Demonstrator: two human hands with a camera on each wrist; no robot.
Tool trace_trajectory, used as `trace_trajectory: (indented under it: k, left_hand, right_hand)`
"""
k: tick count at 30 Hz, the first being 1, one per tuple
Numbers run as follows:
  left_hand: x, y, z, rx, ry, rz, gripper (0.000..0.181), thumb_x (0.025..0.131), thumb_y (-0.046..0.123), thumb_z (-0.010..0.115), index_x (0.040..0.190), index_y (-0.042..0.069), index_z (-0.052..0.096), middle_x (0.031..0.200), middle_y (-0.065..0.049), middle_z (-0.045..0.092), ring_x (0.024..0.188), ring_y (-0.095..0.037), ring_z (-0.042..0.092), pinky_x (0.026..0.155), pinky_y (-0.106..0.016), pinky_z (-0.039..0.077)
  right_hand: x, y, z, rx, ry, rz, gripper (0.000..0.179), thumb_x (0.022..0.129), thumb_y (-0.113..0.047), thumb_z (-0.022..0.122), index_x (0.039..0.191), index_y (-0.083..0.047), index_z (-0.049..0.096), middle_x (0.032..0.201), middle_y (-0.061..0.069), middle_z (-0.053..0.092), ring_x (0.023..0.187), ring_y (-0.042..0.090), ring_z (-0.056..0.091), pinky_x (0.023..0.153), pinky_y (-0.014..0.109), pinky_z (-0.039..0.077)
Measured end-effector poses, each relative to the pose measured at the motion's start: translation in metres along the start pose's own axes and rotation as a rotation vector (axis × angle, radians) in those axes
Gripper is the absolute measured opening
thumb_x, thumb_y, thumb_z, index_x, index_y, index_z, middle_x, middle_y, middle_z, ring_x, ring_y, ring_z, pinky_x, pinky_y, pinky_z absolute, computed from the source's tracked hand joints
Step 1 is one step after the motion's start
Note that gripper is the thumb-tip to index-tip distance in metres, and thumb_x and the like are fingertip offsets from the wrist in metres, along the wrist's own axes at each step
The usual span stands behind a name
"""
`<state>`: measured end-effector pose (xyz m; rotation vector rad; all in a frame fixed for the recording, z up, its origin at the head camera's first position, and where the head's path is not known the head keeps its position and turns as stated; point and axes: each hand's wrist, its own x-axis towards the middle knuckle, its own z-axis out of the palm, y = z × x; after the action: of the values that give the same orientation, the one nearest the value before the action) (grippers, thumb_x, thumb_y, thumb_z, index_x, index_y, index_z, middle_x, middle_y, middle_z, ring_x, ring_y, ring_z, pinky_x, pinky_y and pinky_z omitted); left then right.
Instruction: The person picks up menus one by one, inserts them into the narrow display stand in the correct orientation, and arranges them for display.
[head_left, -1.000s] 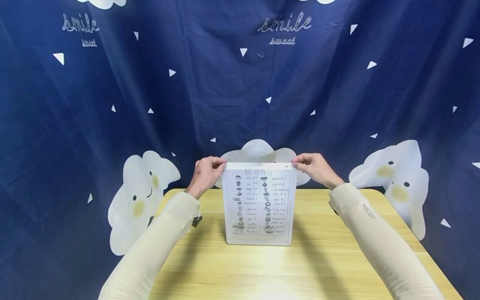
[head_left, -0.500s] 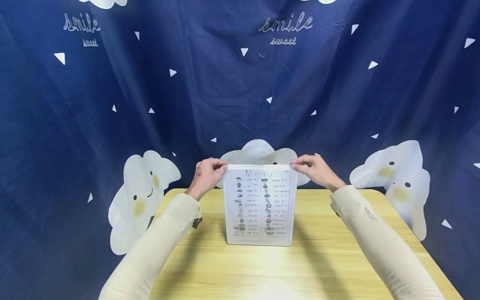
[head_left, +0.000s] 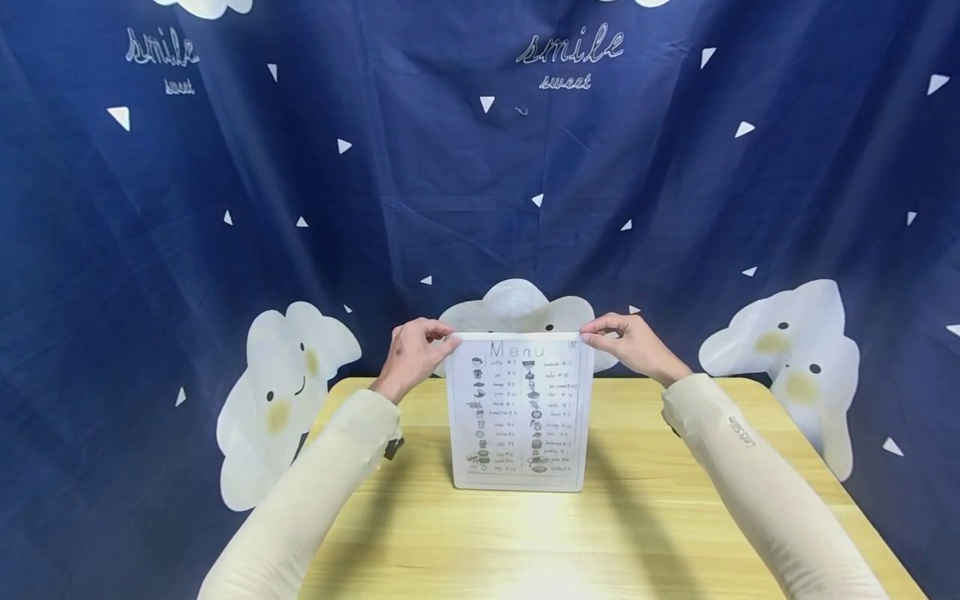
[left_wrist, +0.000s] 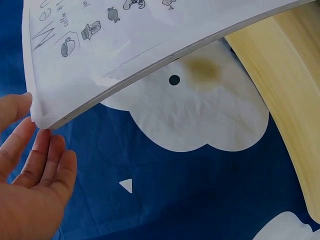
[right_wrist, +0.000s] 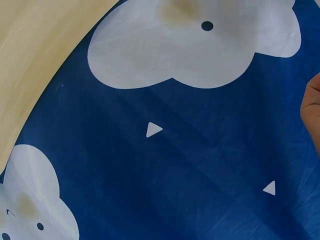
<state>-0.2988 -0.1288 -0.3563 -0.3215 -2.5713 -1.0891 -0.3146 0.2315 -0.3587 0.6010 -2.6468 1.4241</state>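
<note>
A white menu board, headed "Menu" with small drawings and prices in two columns, stands nearly upright in the head view, its lower edge on the table. My left hand pinches its top left corner between thumb and fingers. At the top right corner my right hand pinches the board the same way. The left wrist view shows the board from the side, its corner between the thumb and fingers of my left hand. Only a sliver of my right hand appears in the right wrist view.
The light wooden table has rounded far corners. Behind it hangs a dark blue curtain with white triangles and smiling clouds. A dark object shows beside the left cuff.
The top edge of the board has dropped slightly and its face shows more clearly, so its tilt has changed a little. Both hands keep hold of its corners.
</note>
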Motion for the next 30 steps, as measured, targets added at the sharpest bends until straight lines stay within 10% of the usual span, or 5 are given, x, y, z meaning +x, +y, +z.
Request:
trace_trajectory:
  k: [30]
  left_hand:
    - [-0.0038, -0.0069, 0.0026, -0.015, -0.014, 0.003, 0.027, 0.086, 0.023, 0.080, 0.106, 0.006, 0.076, 0.108, -0.012, 0.069, 0.104, -0.033, 0.060, 0.088, -0.042, 0.048]
  right_hand:
    - [-0.0051, -0.0007, -0.0008, 0.024, -0.020, -0.003, 0.026, 0.096, -0.021, 0.070, 0.114, -0.004, 0.074, 0.112, 0.012, 0.067, 0.098, 0.020, 0.058, 0.081, 0.027, 0.047]
